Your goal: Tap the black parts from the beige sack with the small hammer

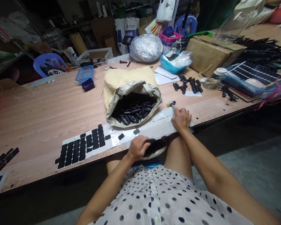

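My right hand is closed around the handle of a small hammer, its yellow-and-black head pointing away from me over the table's front edge. My left hand has its fingers curled at the table edge, over a second open bag on my lap. Something dark shows by the fingertips, too hidden to name. Straight ahead, a beige woven sack lies with its mouth towards me, full of black tube-like plastic pieces. Between hands and sack, a loose black rounded pad rests on a white strip.
White sheets with rows of black pads lie along the front edge to the left. More black pieces are piled at the right, near a cardboard box and a blue tray. Blue baskets stand back left.
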Demonstrator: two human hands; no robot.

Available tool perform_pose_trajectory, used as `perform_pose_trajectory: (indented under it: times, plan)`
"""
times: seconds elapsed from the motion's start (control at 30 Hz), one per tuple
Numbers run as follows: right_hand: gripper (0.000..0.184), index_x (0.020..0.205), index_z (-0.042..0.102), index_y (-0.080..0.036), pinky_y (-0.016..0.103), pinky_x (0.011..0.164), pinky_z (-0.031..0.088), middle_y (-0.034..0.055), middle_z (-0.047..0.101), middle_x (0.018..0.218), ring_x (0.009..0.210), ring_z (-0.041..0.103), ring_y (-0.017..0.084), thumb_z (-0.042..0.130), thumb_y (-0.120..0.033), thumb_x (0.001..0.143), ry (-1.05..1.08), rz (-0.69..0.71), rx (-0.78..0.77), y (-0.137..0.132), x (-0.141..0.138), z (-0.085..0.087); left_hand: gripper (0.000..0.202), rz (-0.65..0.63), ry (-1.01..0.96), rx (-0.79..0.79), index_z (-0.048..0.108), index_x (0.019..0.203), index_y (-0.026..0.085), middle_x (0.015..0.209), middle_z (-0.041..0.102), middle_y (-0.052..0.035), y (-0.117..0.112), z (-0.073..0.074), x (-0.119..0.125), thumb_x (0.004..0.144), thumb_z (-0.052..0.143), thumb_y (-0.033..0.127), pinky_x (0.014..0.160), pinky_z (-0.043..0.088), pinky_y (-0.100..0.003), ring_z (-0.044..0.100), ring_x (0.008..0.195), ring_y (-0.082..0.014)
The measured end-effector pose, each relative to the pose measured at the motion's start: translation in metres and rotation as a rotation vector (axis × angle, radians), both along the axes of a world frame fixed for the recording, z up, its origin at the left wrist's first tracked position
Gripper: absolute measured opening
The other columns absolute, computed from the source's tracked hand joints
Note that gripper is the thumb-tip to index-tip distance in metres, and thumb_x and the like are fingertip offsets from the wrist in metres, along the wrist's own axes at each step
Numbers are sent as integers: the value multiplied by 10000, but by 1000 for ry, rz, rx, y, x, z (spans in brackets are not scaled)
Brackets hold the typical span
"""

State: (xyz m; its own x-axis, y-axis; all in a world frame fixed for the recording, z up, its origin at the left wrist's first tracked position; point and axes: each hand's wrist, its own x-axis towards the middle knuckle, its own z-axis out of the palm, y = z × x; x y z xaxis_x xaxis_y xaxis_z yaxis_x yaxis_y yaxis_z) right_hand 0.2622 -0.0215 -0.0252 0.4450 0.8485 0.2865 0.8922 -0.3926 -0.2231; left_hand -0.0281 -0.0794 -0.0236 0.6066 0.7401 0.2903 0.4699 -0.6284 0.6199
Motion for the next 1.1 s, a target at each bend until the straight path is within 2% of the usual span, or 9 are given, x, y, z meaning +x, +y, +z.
perform_pose_trajectory:
  times: [0.07,0.17,0.27,0.37,0.47,0.6,0.77,0.9,1.1]
  plan:
    - [436,1302,649,-194,378,758,309,172,567,1048,979,450,298,449,-199,914,-4,1,3,0,1,-1,271,-105,40,-20,697,1103,224,895,727,-69,-27,-15,2,998,491,366,777,541,-329,672,808,-199]
    - [431,1307,644,-187,376,753,305,178,569,1061,980,454,299,453,-205,921,-7,1,-9,1,0,-1,253,40,189,-143,703,1078,243,887,746,-56,-48,-48,8,1001,482,340,736,551,-323,700,807,-210]
    - [434,1308,649,-186,378,749,307,178,577,1054,975,464,298,445,-196,926,-13,-2,-15,0,-2,2,192,252,303,-288,711,1065,233,870,749,-70,-46,-78,12,954,568,297,694,556,-344,718,813,-251]
    - [438,1300,661,-185,383,742,312,178,586,1038,966,471,299,442,-188,921,-17,-3,-9,-1,-4,5,211,262,272,-318,716,1085,231,881,742,-85,-41,-86,12,884,663,264,699,556,-384,722,823,-291]
    - [449,1306,661,-185,386,734,307,183,591,1043,966,473,305,435,-183,918,-15,0,-19,-2,-5,7,149,58,249,-271,750,980,231,820,733,-79,-45,-68,10,847,682,224,658,549,-379,721,751,-287]
    - [439,1298,659,-177,378,727,287,182,587,1037,964,467,303,451,-191,912,-12,8,-14,-1,-5,4,132,-171,209,-177,776,938,268,827,760,-42,-32,-11,-5,872,663,253,692,568,-358,715,749,-235]
    - [420,1277,655,-177,357,718,253,165,576,1022,944,442,283,480,-202,896,-35,7,12,2,-6,-3,220,217,259,78,771,940,244,900,743,-44,54,53,-44,906,568,165,755,559,-355,672,828,-209]
    - [412,1271,658,-178,347,714,232,154,569,1007,926,432,270,483,-199,898,-60,0,17,4,-8,-5,312,265,522,206,759,955,258,1100,703,-74,113,63,-64,783,611,45,843,523,-410,614,1033,-273]
    - [400,1258,664,-181,347,709,225,155,572,1008,918,431,269,477,-195,905,-57,-6,21,5,-11,-3,285,152,603,256,687,898,254,1009,701,-72,127,62,-71,746,632,19,872,477,-422,593,1030,-287]
